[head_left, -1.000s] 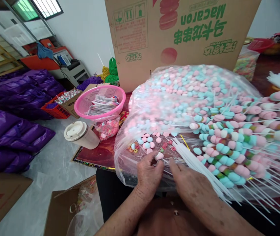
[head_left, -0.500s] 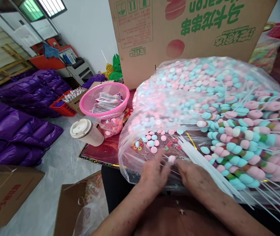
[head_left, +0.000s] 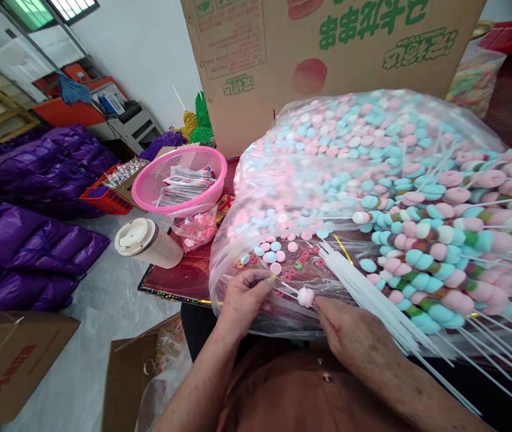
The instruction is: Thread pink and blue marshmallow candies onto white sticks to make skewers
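My right hand [head_left: 348, 327] is closed on a thin white stick with a pink candy disc [head_left: 305, 296] threaded near its tip. My left hand [head_left: 244, 295] pinches a small yellow ring candy at its fingertips, just left of the stick's tip. Both hands rest on the flattened mouth of a big clear plastic bag [head_left: 328, 156] full of pink and blue candy discs. Loose discs and small coloured rings [head_left: 283, 255] lie just beyond my fingers. A bundle of bare white sticks [head_left: 364, 288] lies beside my right hand.
Finished candy skewers [head_left: 445, 252] are piled at the right. A large cardboard box [head_left: 328, 54] stands behind the bag. To the left are a pink basket [head_left: 179, 180] of packets, a lidded cup [head_left: 148, 243] and a small candy bag [head_left: 195, 231]. Purple bags [head_left: 26, 240] and cardboard boxes [head_left: 8, 360] cover the floor.
My left hand has moved left off the pink disc and now pinches a small ring. The pink disc stays on the stick in my right hand. The view has shifted slightly.
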`<state>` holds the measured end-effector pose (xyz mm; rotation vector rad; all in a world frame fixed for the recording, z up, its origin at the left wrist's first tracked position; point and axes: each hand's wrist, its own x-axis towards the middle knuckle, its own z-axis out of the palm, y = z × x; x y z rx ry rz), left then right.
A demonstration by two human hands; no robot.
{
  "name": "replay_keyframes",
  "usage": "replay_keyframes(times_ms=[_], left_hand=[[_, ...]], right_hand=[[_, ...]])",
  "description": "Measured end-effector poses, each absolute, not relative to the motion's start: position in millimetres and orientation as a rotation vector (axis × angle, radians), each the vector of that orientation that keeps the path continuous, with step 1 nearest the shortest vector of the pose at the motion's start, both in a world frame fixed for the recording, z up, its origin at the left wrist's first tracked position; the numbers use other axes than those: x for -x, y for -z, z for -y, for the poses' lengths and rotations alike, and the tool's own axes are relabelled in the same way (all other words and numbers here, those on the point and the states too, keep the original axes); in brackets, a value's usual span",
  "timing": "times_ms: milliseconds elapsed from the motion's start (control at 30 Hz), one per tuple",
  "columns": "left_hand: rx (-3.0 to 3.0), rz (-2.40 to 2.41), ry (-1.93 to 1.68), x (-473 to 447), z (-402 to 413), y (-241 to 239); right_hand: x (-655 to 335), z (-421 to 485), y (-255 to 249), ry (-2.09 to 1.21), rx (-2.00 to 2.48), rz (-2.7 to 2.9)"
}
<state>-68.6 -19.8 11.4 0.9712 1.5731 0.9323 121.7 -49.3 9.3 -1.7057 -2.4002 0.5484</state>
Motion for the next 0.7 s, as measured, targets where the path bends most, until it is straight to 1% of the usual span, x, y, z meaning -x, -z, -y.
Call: replay_keyframes(times_ms=[100,167,333,400,433,500,567,633,700], left_hand=[[-0.808,-1.437,-0.981,50.1,33.0,-10.7],[-0.897,-1.49,-0.98,41.5,41.6,-7.1],[-1.684,-1.602,-0.892,50.8,38.4,-6.6],[-1.803,-1.839,-0.773,65.2,20.2,-10.1],[-1.845,-1.975,-0.615,72.3,9.5,-11.4],[-1.848,-2.093,-0.362,83.3,-9.8,-12.4],[-1.83,-2.116,-0.255,88.0,-20.4,-11.6],[-1.81,-2.102,-0.308,87.1,-20.0,-10.1],[-1.66,-2.003,-0.516,82.3,-11.1,-9.0]], right_hand=[[-113.2,51.1,-12.9,-0.621,1.728,2.447],[-108.4,50.8,-12.3,-0.651,1.716,2.457],[-114.8,42.3,0.3,-0.77,1.597,2.227],[-121.9,39.3,4.5,-0.785,1.558,2.117],[-124.9,38.9,5.7,-0.786,1.556,2.089],[-128.6,40.4,6.5,-0.808,1.555,2.087],[-129.7,43.6,6.0,-0.834,1.538,2.112],[-129.6,46.4,4.8,-0.82,1.544,2.121],[-129.0,47.3,3.2,-0.798,1.561,2.133]])
